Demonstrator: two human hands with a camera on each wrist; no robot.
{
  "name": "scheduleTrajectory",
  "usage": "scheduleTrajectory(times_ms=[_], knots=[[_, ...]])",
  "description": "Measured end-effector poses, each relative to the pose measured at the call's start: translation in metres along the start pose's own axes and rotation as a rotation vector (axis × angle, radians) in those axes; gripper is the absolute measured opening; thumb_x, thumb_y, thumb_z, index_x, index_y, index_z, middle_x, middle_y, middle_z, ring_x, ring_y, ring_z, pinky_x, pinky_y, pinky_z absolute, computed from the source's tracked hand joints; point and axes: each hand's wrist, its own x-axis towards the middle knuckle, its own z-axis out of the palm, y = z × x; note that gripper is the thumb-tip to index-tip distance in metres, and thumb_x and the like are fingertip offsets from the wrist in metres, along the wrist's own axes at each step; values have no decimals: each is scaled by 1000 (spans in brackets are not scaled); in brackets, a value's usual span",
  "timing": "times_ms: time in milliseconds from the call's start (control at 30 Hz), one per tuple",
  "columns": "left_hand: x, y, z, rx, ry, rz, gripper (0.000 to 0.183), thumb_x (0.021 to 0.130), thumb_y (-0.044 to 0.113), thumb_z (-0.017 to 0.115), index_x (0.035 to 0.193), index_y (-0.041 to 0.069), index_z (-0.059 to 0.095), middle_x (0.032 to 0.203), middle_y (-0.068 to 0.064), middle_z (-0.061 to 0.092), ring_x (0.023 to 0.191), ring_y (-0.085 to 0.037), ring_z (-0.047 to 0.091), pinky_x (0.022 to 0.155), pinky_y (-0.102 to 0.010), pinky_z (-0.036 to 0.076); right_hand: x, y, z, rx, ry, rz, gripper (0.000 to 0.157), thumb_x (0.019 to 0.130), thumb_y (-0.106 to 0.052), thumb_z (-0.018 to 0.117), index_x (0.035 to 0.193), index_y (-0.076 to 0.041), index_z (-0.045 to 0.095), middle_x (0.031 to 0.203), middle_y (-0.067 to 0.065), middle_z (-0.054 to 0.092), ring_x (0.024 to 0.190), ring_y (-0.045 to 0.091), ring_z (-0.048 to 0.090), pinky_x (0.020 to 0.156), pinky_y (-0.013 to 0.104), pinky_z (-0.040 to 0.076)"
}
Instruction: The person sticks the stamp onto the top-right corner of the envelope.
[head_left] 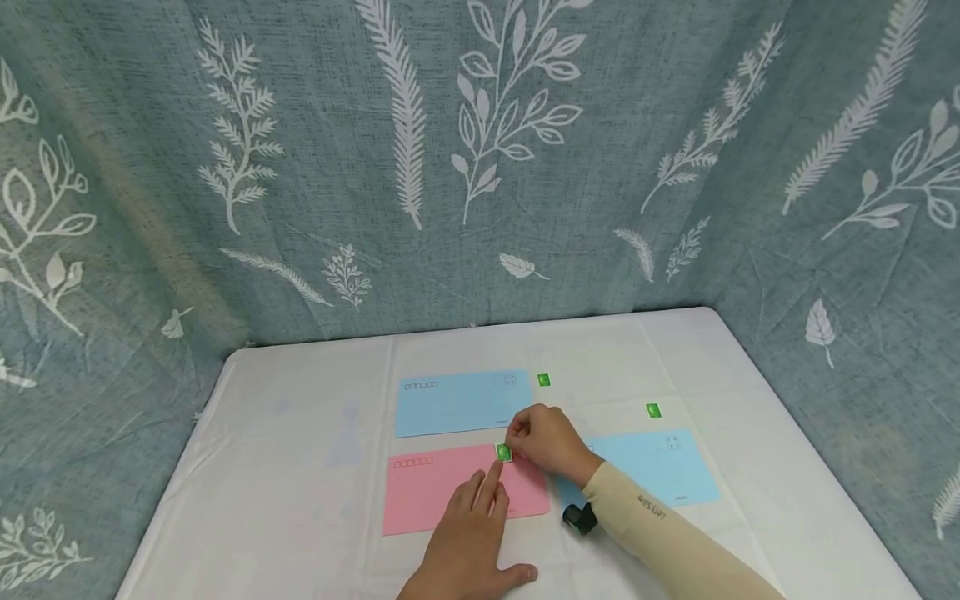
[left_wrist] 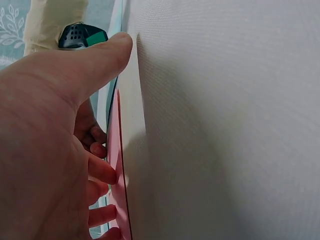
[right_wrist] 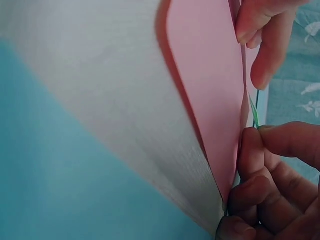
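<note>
A pink envelope (head_left: pixel 423 496) lies on the white table, with a small green stamp (head_left: pixel 503 452) near its upper right corner. My right hand (head_left: pixel 552 442) pinches the stamp's edge between thumb and index finger; in the right wrist view the stamp (right_wrist: pixel 255 112) stands tilted up from the paper. My left hand (head_left: pixel 468 537) rests on the envelope with fingers stretched out. Its index fingertip is at the stamp's lower edge, and the thumb is spread to the side over the table. In the left wrist view, the stamp is hidden.
One blue envelope (head_left: pixel 450 408) lies behind the pink one, and another blue envelope (head_left: pixel 637 467) lies to the right, partly under the right forearm. Two more green stamps lie loose: one stamp (head_left: pixel 543 380) beside the rear envelope, another stamp (head_left: pixel 654 411) above the right one.
</note>
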Motion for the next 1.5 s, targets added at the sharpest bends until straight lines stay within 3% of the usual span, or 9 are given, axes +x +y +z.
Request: scheduleTrajectory(times_ms=[433,667,1200,1500], knots=[[3,-2,4,0,-10,-19,108,90,83,63,156,-1,52,175,-17,30,156,-38,36,123,-53,35,-1,-5,-1,-51,13,1,17,94,-6,74,80,-13,77,64,-9,62,60,9,57,60,28,49],[3,-2,6,47,4,-15,107,89,85,62,155,1,53,174,-16,33,154,-35,37,121,-52,37,-2,-6,1,-72,6,-5,17,94,-5,74,79,-14,75,65,-9,61,61,9,56,59,28,48],[4,-3,1,40,-13,-14,108,89,86,61,155,2,52,174,-16,33,155,-36,37,120,-53,38,0,-5,-2,-151,-77,-88,25,94,-14,85,76,-21,68,64,-10,55,60,7,51,56,27,43],[2,-2,-2,45,23,10,105,88,86,62,150,1,56,170,-16,39,151,-35,41,118,-52,40,-1,-5,-3,-156,-94,-92,24,94,-13,84,77,-19,69,64,-10,56,59,7,52,57,27,45]])
